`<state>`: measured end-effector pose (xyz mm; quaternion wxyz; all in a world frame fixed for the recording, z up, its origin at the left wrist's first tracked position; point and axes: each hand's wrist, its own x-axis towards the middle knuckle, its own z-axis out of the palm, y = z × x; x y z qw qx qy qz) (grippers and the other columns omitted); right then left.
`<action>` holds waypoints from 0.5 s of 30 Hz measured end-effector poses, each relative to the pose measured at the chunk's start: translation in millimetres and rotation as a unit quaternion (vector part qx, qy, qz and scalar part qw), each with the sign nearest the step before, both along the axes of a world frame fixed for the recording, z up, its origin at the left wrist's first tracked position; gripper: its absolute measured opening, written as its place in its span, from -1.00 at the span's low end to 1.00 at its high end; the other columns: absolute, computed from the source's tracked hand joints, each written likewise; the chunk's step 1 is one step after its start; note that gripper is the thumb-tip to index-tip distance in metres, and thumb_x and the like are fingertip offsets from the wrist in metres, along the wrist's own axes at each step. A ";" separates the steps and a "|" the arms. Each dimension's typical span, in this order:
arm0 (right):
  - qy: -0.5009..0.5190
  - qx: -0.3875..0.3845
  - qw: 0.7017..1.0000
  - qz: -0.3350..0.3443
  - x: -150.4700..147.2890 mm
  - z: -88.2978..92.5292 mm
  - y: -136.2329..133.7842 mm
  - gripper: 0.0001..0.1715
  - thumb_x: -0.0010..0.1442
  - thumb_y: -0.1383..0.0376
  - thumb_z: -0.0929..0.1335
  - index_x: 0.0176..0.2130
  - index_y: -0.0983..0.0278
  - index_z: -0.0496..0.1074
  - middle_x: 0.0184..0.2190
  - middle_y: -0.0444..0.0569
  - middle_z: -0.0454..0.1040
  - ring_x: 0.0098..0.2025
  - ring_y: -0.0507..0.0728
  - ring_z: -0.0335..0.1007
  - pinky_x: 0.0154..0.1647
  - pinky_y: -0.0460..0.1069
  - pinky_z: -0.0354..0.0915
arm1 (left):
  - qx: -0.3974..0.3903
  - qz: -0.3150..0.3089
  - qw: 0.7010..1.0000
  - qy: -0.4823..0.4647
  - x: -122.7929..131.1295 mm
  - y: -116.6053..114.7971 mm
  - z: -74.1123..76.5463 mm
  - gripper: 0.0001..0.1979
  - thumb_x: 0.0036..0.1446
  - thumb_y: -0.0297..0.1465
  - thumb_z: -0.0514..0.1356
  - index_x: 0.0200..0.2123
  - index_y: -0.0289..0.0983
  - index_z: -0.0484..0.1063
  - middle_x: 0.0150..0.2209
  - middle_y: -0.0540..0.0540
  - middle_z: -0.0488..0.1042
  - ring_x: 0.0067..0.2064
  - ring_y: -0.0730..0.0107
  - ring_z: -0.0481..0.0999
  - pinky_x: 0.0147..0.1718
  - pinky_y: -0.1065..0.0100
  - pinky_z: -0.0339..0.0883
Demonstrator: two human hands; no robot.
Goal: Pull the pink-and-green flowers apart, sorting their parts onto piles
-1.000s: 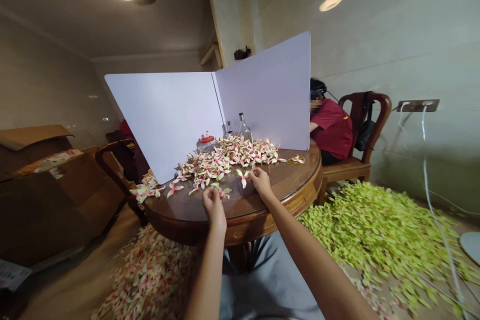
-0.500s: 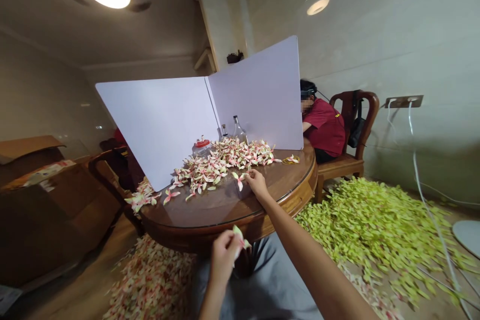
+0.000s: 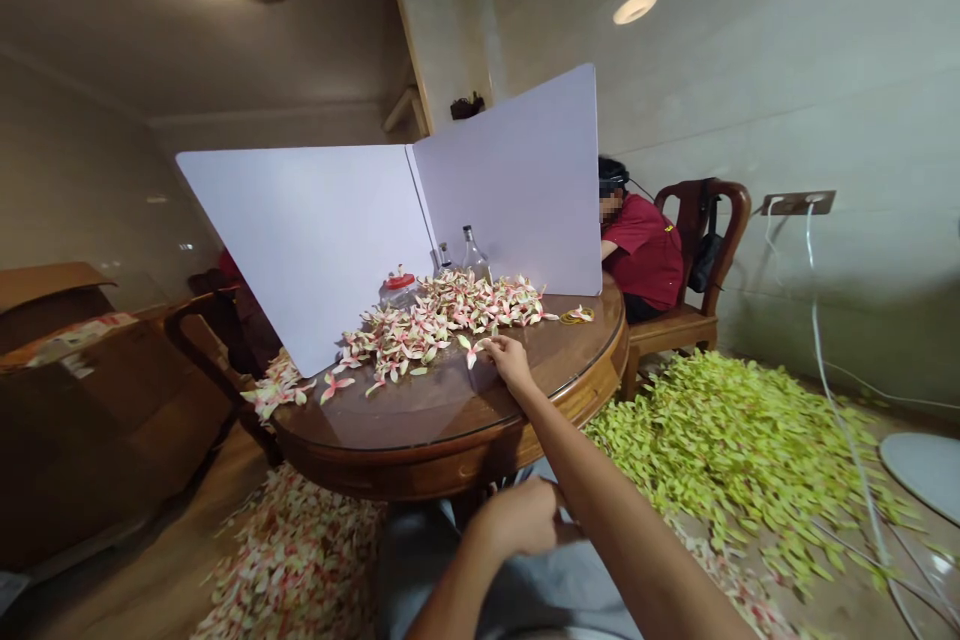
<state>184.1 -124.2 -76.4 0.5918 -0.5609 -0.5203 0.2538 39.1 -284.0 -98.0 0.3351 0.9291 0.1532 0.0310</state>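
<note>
Over the table's near part, my right hand [image 3: 508, 362] pinches a petal tip of a pink-and-pale-green flower [image 3: 471, 351]. The flower lies at the near edge of a large heap of similar flowers [image 3: 450, 315]. Lower down, above my lap, my left hand [image 3: 529, 517] is bent to the right beneath my right forearm. Its fingers are partly hidden by that forearm, and I cannot make out anything in them. A few single flowers [image 3: 335, 386] lie on the tabletop left of the heap.
A round wooden table [image 3: 420, 420] bears a white folding screen [image 3: 307, 240], a red-lidded jar [image 3: 399, 288], glass bottles [image 3: 474, 257] and rubber bands [image 3: 577, 316]. Yellow-green pieces [image 3: 727, 440] and more flowers [image 3: 300, 560] cover the floor. A person in red [image 3: 645, 250] sits at right.
My left hand has swung right, under my right forearm; the flower it held earlier is no longer visible. My right hand stays at the same flower. The view has shifted slightly.
</note>
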 end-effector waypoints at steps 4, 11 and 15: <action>-0.024 0.012 0.998 0.061 -5.3 3.7 -0.3 -0.67 0.35 0.16 0.36 0.00 0.33 0.45 -0.07 0.02 0.51 -0.12 0.13 0.50 -0.09 0.11 0.48 | 0.073 0.152 0.971 -0.169 -25.2 67.5 46.1 -0.78 0.29 -0.35 0.10 -0.24 -0.25 0.55 -0.16 -0.14 0.59 -0.10 0.25 0.54 0.00 0.25 0.35; -0.065 0.013 0.983 0.169 -10.3 6.7 -3.4 -0.74 0.32 0.20 0.39 -0.11 0.35 0.47 -0.20 -0.04 0.52 -0.22 0.08 0.50 -0.18 0.05 0.48 | 0.092 0.375 0.868 -0.312 -27.3 149.3 38.3 -0.93 0.17 -0.47 0.25 -0.25 -0.30 0.47 -0.29 -0.09 0.51 -0.26 0.33 0.52 -0.21 0.28 0.43; -0.045 0.006 0.977 0.209 -8.6 5.6 -2.8 -0.73 0.33 0.19 0.39 -0.10 0.36 0.46 -0.24 -0.07 0.52 -0.28 0.06 0.49 -0.23 0.02 0.47 | 0.053 0.409 0.852 -0.323 -32.5 159.3 19.3 -0.83 0.26 -0.33 0.27 -0.25 -0.35 0.45 -0.35 -0.01 0.48 -0.33 0.43 0.50 -0.28 0.31 0.46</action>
